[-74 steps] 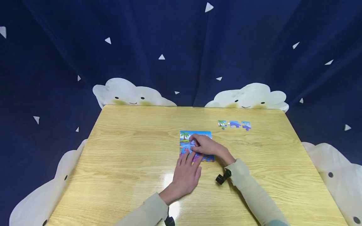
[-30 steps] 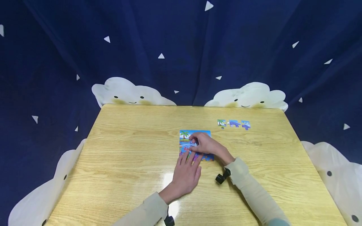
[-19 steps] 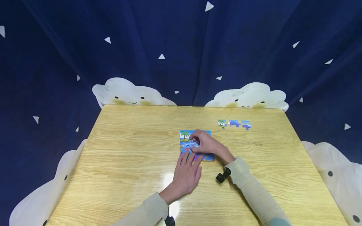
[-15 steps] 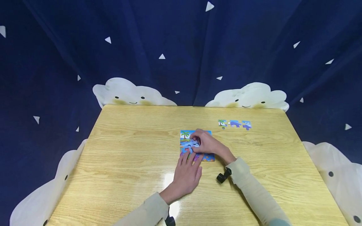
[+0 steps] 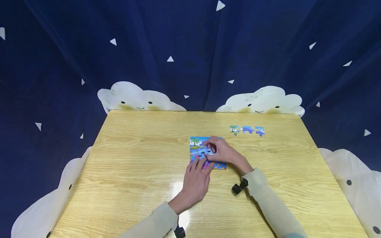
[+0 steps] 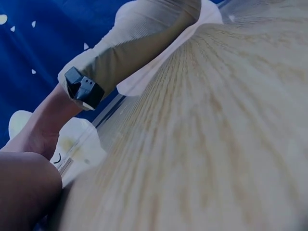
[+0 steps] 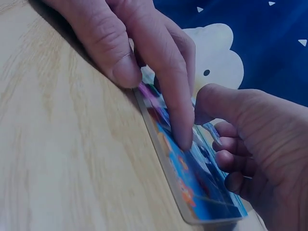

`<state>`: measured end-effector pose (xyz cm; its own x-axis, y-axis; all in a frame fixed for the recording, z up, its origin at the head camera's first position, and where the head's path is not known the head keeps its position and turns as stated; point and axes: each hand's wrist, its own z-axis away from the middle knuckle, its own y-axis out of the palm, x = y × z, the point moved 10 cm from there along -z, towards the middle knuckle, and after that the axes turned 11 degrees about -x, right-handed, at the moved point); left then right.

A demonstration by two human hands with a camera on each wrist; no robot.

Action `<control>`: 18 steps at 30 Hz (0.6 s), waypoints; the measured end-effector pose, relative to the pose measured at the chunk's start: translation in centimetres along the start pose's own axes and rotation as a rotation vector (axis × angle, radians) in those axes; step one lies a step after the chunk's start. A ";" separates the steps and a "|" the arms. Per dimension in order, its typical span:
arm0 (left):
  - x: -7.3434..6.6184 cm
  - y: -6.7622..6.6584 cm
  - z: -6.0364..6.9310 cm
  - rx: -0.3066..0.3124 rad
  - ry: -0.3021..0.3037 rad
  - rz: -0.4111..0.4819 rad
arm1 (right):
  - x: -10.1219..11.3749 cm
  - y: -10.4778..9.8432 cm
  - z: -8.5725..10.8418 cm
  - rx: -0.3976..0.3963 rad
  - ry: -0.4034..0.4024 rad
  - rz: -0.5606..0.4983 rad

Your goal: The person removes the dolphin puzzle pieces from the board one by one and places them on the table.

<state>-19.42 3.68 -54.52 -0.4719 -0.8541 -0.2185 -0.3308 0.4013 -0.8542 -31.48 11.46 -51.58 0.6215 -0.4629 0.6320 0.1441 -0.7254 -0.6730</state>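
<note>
Pinching tilted jigsaw piece (image 7: 211, 133), right hand (image 5: 226, 153) has shifted toward right edge of puzzle board (image 5: 221, 166), so piece seems unseated; left hand (image 5: 194, 182), fingers extended, rests over near edge.

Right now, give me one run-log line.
left grip: rests on puzzle board | right grip: pinches puzzle piece | three loose pieces: on table, beyond board, rightward

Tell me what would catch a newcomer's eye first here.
Probably the bright puzzle near the middle of the wooden table, where the left hand rests its fingers and the right hand pinches a piece. Next comes the blue curtain behind, with smiling white clouds above the table's far edge. Loose pieces lie farther back, to the right.
</note>
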 end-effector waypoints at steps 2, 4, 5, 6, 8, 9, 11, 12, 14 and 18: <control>0.1 0.1 -0.2 0.016 0.000 -0.022 | -0.2 -0.4 0.3 -0.012 0.009 0.002; 0.3 0.3 -0.3 0.032 -0.004 -0.034 | -0.4 -0.8 0.5 -0.022 0.015 0.002; 0.4 0.4 -0.4 0.041 -0.007 -0.041 | -0.5 -1.1 0.6 -0.025 0.017 0.000; 0.4 0.5 -0.4 0.048 -0.009 -0.047 | -0.6 -1.3 0.7 -0.027 0.021 0.000; 0.6 0.6 -0.5 0.057 -0.010 -0.057 | -0.7 -1.7 0.9 -0.034 0.027 -0.003; 0.6 0.6 -0.6 0.060 -0.011 -0.062 | -0.8 -2.0 1.0 -0.040 0.029 -0.002; 0.7 0.7 -0.6 0.064 -0.011 -0.069 | -1.1 -2.5 1.2 -0.053 0.036 0.001; 0.7 0.7 -0.7 0.065 -0.012 -0.068 | -1.2 -2.8 1.3 -0.061 0.040 0.002; 0.8 0.7 -0.7 0.068 -0.014 -0.066 | -1.6 -3.5 1.6 -0.077 0.048 0.007; 0.9 0.6 -0.7 0.060 -0.028 -0.055 | -2.8 -4.9 2.4 -0.098 0.080 0.009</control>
<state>-20.60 3.37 -54.88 -0.4309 -0.8837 -0.1827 -0.3060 0.3335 -0.8917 -32.05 17.55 -50.99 0.5583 -0.5063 0.6572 0.0605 -0.7652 -0.6410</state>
